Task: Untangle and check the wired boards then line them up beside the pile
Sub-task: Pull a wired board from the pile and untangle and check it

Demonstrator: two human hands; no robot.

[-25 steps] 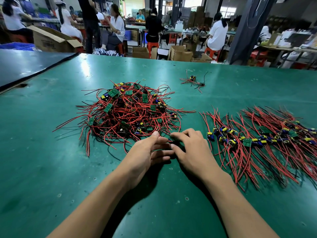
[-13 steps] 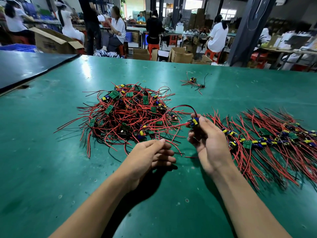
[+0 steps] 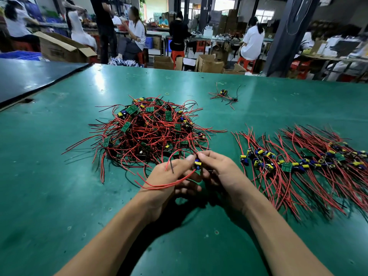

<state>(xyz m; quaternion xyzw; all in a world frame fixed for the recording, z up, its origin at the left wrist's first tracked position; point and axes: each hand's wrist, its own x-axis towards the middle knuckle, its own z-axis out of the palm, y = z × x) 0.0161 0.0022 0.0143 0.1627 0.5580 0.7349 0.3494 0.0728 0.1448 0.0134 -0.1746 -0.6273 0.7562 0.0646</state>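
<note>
A tangled pile (image 3: 153, 128) of small green boards with red and black wires lies at the table's middle. To its right, a row of sorted boards (image 3: 298, 164) stretches out with wires fanned toward me. Between my hands is one wired board (image 3: 197, 165) with yellow and blue parts. My left hand (image 3: 171, 176) grips it from the left, and its red wires loop over that hand. My right hand (image 3: 221, 170) pinches the board's top from the right. Both hands hover just in front of the pile.
The green table (image 3: 59, 196) reaches the far edge. A small stray cluster of wired boards (image 3: 224, 95) lies beyond the pile. A dark table (image 3: 29, 76) adjoins at the left. People sit among cardboard boxes (image 3: 209, 63) behind.
My right hand lifted one board out of the pile's near edge and brought it back toward me. My left hand rose off the table and took hold of it too.
</note>
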